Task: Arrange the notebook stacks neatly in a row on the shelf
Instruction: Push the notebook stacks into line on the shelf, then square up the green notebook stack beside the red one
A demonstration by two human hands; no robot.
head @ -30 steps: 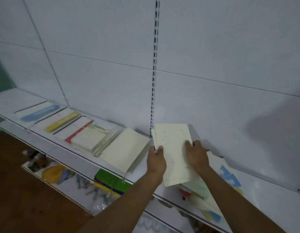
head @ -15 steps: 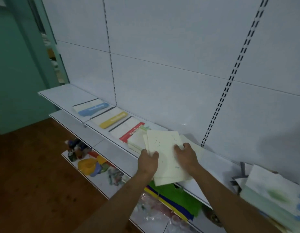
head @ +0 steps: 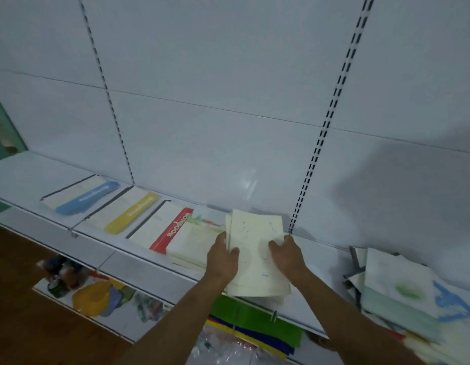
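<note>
Both hands — left hand (head: 223, 262) and right hand (head: 288, 255) — grip the cream notebook stack (head: 255, 254) by its long sides above the shelf (head: 139, 262) edge, beside the red-banded stack (head: 173, 233) — light, floppy, slippery sheets, probably best squeezed at mid-edge

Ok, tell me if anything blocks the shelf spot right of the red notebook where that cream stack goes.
Nothing visible does. The cream stack, held by both hands, hovers over bare shelf beside the red notebook.
</note>
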